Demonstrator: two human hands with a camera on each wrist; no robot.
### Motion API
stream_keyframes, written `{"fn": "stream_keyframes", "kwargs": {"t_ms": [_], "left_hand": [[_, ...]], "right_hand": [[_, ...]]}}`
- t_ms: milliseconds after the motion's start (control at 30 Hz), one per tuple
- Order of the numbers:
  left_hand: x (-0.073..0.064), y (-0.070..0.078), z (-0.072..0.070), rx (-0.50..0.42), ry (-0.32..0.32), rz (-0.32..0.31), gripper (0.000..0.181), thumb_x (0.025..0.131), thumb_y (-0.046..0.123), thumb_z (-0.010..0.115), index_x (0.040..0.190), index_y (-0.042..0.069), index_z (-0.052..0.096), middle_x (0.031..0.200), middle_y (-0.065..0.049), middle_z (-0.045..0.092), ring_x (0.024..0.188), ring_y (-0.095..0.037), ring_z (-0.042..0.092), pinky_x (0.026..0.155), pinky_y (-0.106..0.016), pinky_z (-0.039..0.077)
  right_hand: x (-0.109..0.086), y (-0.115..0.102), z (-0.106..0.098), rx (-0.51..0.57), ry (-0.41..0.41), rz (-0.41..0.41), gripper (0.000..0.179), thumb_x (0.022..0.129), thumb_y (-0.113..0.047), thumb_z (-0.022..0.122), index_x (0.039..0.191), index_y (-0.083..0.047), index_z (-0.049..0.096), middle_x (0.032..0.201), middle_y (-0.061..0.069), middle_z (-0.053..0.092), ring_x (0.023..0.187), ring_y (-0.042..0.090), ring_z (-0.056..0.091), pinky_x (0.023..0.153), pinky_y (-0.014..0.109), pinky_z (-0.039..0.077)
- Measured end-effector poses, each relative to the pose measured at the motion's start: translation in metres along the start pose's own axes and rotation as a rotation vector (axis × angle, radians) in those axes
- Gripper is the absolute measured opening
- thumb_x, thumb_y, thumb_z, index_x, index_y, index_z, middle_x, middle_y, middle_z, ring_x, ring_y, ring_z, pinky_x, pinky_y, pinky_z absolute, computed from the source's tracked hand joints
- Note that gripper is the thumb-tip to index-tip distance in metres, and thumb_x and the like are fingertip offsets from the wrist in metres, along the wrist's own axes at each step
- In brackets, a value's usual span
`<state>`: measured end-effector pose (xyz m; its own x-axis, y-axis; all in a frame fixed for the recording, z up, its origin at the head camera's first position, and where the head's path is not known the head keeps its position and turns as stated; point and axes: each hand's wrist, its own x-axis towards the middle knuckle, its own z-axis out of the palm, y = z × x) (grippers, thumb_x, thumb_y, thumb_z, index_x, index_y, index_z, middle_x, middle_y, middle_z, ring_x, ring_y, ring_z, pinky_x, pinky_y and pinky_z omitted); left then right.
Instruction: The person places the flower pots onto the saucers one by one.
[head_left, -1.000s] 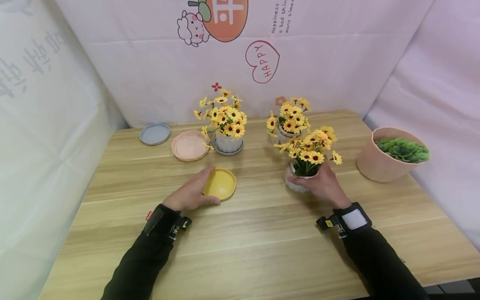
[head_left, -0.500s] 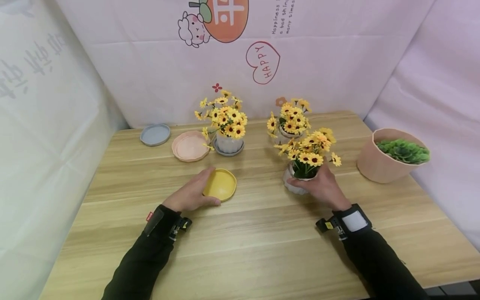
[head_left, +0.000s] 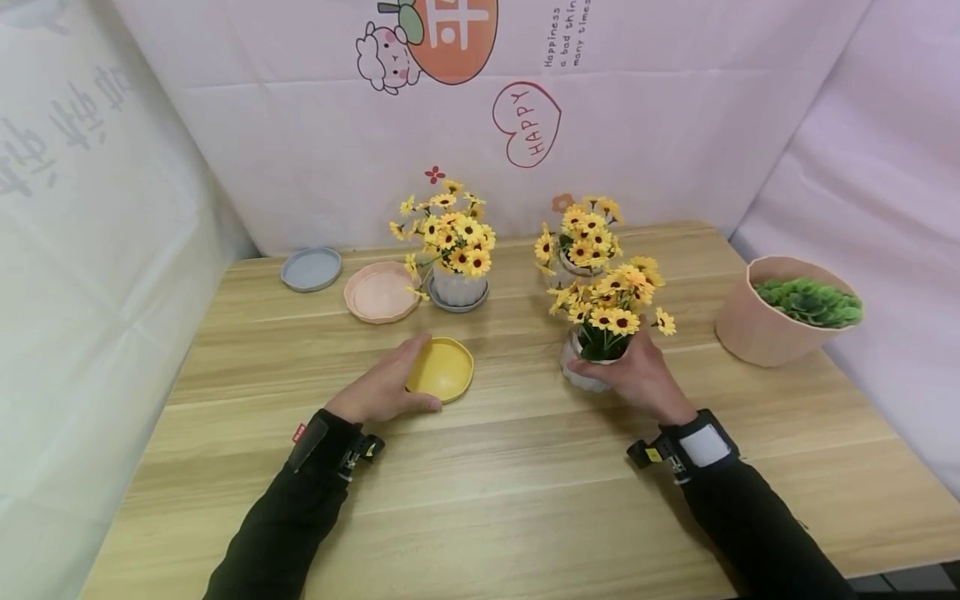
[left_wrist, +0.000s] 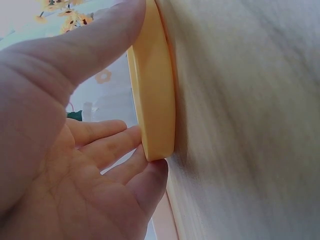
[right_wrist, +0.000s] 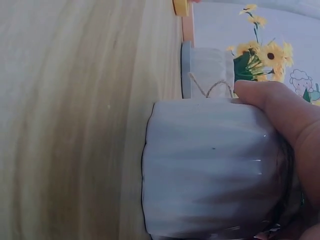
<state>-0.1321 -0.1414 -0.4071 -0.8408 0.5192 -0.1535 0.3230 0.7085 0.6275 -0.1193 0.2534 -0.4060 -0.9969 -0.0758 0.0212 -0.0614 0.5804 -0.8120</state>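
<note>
My left hand (head_left: 384,388) holds a round yellow saucer (head_left: 441,370) at its left side, thumb at the near edge and fingers at the far edge. In the left wrist view the saucer (left_wrist: 154,95) stands edge-on close to the wood, with fingertips against its rim. On the right, my right hand (head_left: 639,377) grips a white ribbed flowerpot (head_left: 581,384) of yellow daisy-like flowers (head_left: 611,304) near its rim. That pot (right_wrist: 205,170) fills much of the right wrist view, upright and with its base right at the tabletop. Part of its rim is hidden by the hand.
Behind it stands another pot of yellow flowers (head_left: 585,237). A third flowerpot (head_left: 457,286) sits on a grey-blue saucer (head_left: 477,303). A pink saucer (head_left: 381,292) and a blue-grey saucer (head_left: 311,268) lie back left. A large pink pot (head_left: 765,325) with green foliage stands right.
My right hand has moved the held flowerpot slightly to the left and nearer to me. The left hand and yellow saucer have stayed in place.
</note>
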Motion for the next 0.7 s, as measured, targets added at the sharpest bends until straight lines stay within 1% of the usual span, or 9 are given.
{"fn": "stream_keyframes", "kwargs": {"t_ms": [167,400,467,533,633,700], "left_hand": [[-0.001,0.002,-0.001,0.003,-0.002,-0.009,0.107,0.094,0.034,0.082,0.167,-0.003,0.014,0.174,-0.026,0.019,0.162,-0.043,0.021,0.132,-0.059,0.022],[0.0,0.002,-0.001,-0.002,0.0,-0.006,0.107,0.094,0.034,0.082,0.167,-0.003,0.014,0.174,-0.026,0.019,0.162,-0.044,0.021,0.131,-0.059,0.022],[0.0,0.002,0.0,-0.002,0.0,-0.006,0.107,0.093,0.034,0.082,0.167,-0.003,0.014,0.174,-0.026,0.019,0.162,-0.044,0.021,0.131,-0.059,0.022],[0.0,0.003,-0.001,-0.004,-0.001,-0.01,0.108,0.093,0.034,0.083,0.167,-0.003,0.014,0.174,-0.026,0.019,0.162,-0.043,0.021,0.132,-0.058,0.022],[0.0,0.002,0.0,0.001,0.0,-0.007,0.108,0.093,0.034,0.083,0.167,-0.004,0.014,0.174,-0.026,0.019,0.162,-0.044,0.021,0.132,-0.058,0.022],[0.001,0.002,0.0,0.0,-0.001,-0.006,0.108,0.093,0.034,0.083,0.167,-0.003,0.014,0.174,-0.026,0.019,0.162,-0.043,0.02,0.132,-0.058,0.022]], "right_hand": [[-0.001,-0.003,0.003,0.008,-0.028,-0.023,0.118,0.082,-0.041,0.092,0.168,-0.022,0.015,0.164,0.017,0.041,0.151,0.042,0.041,0.122,0.066,0.035],[0.001,-0.005,0.01,0.015,-0.054,-0.025,0.123,0.08,-0.045,0.093,0.169,-0.025,0.011,0.168,0.017,0.037,0.154,0.042,0.038,0.123,0.066,0.034],[0.002,-0.006,0.013,0.016,-0.06,-0.027,0.122,0.079,-0.045,0.093,0.169,-0.024,0.013,0.167,0.016,0.039,0.153,0.042,0.04,0.123,0.066,0.035],[0.002,-0.008,0.015,0.031,-0.078,-0.047,0.12,0.08,-0.041,0.094,0.169,-0.024,0.016,0.167,0.015,0.039,0.153,0.041,0.04,0.123,0.065,0.034],[0.001,-0.011,0.018,0.016,-0.096,-0.042,0.116,0.08,-0.042,0.093,0.168,-0.022,0.02,0.165,0.017,0.042,0.151,0.042,0.042,0.122,0.065,0.037],[0.001,-0.012,0.02,0.009,-0.107,-0.037,0.117,0.08,-0.045,0.092,0.168,-0.02,0.019,0.165,0.018,0.042,0.152,0.043,0.042,0.122,0.064,0.037]]}}
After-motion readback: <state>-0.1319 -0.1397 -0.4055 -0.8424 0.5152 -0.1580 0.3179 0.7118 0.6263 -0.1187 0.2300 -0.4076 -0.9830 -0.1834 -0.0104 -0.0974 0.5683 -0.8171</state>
